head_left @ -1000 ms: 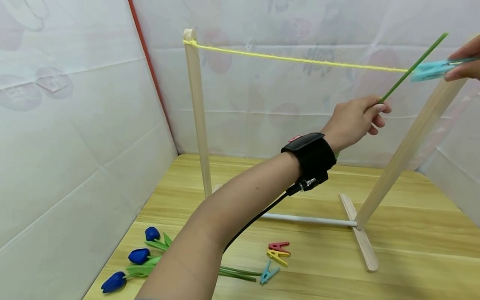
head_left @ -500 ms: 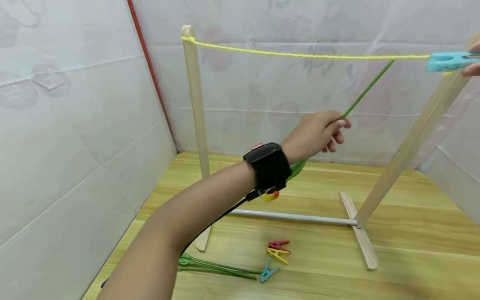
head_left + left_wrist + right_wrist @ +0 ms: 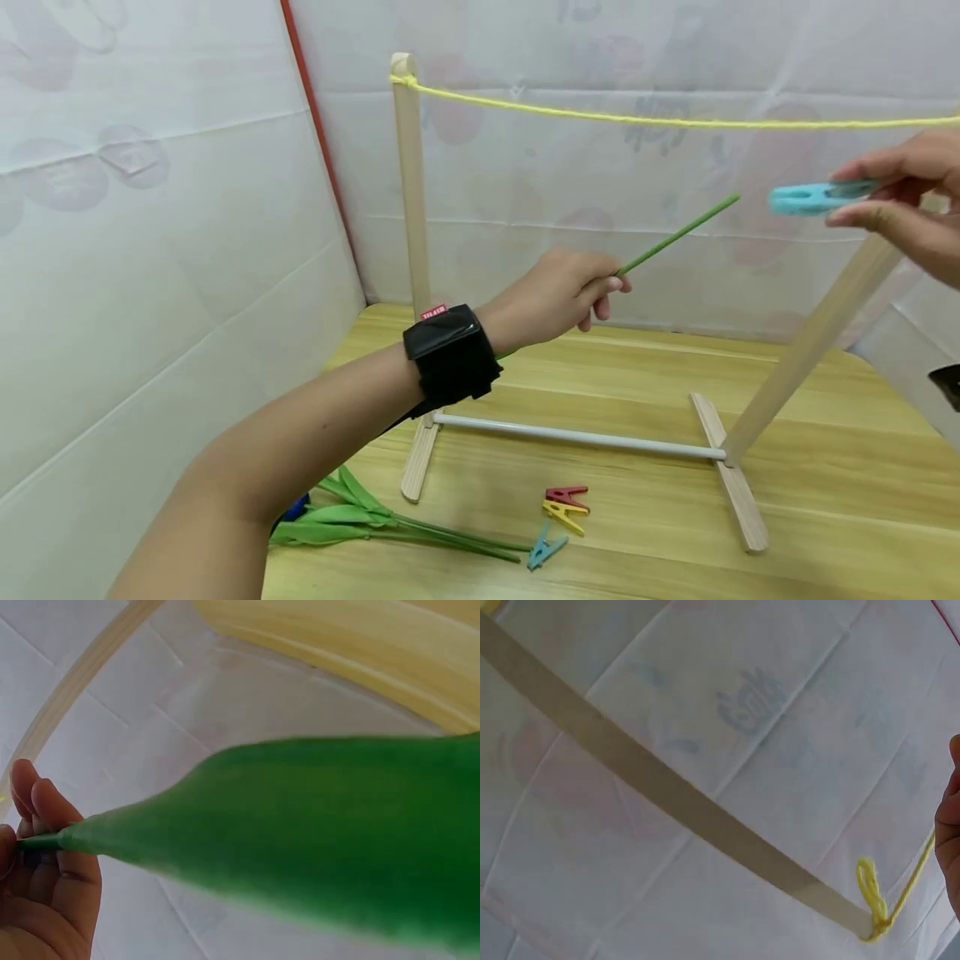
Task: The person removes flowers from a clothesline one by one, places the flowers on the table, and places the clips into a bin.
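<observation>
The left hand (image 3: 558, 296) pinches a green stem (image 3: 675, 236) angled up toward the yellow string (image 3: 637, 119), while the right hand (image 3: 903, 204) pinches a blue clothespin (image 3: 806, 199) below it, its grip closed on the peg.

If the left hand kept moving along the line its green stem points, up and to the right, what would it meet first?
Probably the light blue clothespin pinched in the right hand. The stem gripped by the left hand aims just below it, with the yellow string higher up. Depth is unclear, so it might pass by.
</observation>
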